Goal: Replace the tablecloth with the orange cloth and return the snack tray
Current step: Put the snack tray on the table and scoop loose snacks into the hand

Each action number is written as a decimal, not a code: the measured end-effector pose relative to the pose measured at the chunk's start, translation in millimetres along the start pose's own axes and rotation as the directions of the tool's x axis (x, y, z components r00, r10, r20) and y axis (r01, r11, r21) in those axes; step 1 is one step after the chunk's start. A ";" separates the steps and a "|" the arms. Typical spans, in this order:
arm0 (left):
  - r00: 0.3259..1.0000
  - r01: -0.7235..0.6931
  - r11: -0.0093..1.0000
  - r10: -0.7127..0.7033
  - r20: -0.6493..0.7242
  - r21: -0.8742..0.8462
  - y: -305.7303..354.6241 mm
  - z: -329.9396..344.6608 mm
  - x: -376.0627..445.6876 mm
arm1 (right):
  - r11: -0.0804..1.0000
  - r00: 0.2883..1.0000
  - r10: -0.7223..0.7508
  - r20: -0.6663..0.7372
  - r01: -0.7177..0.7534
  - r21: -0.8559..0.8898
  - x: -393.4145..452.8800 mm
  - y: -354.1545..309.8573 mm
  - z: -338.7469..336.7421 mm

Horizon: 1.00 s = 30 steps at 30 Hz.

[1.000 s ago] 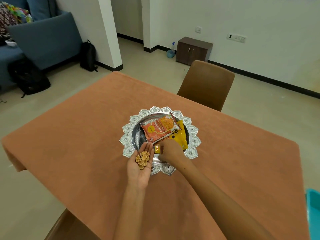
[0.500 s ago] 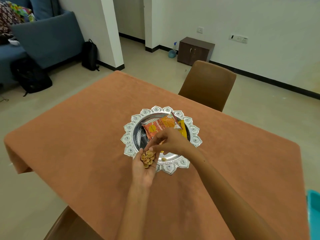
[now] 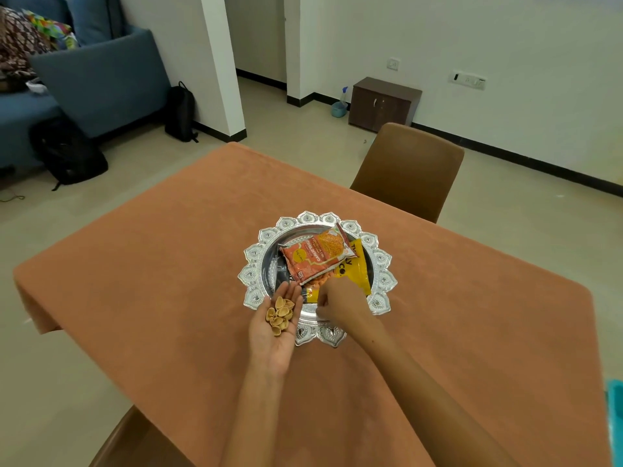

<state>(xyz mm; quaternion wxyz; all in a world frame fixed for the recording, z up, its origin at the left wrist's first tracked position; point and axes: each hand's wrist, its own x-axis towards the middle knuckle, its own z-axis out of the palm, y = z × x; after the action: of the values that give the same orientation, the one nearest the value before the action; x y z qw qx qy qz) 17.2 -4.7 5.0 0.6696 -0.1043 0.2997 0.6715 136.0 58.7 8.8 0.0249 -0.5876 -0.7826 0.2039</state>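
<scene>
The orange cloth (image 3: 168,281) covers the whole table. On it stands the silver snack tray (image 3: 382,261) with a scalloped rim, holding an orange snack packet (image 3: 313,257) and a yellow packet (image 3: 355,274). My left hand (image 3: 278,326) lies palm up at the tray's near edge, fingers straight, carrying several tan nut shells (image 3: 279,315). My right hand (image 3: 340,303) reaches down into the tray's near part, fingers curled toward its surface; whether it pinches anything is hidden.
A brown chair (image 3: 409,170) stands at the table's far side and another chair back (image 3: 135,439) at the near left. A blue sofa (image 3: 97,79), black bags (image 3: 67,153), a small brown cabinet (image 3: 384,102) and a teal object (image 3: 615,419) at the right edge surround the table.
My right hand went from the tray to my left palm, then back down into the tray's near part. My left hand stayed palm up with the shells.
</scene>
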 end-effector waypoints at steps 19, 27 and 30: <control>0.997 0.034 0.998 -0.029 0.077 -0.054 -30.0 14.7 -1.9 | 0.304 0.818 0.445 -0.364 0.245 0.921 -57.0 -20.4 -5.1; 0.997 -0.032 0.997 0.037 0.070 -0.070 -57.1 24.5 -17.5 | -0.526 0.837 0.544 0.062 0.282 0.802 -64.1 -31.5 3.4; 0.996 -0.016 0.997 0.022 0.087 -0.069 -60.4 24.5 -24.6 | -0.563 0.843 0.531 0.084 0.277 0.779 -69.1 -29.3 4.1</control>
<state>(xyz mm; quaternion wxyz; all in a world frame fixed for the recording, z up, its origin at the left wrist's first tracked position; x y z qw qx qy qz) 83.7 -16.6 22.0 0.6717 -0.0945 0.2478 0.6917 129.5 -13.4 29.1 0.6713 -0.3867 -0.0422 0.6309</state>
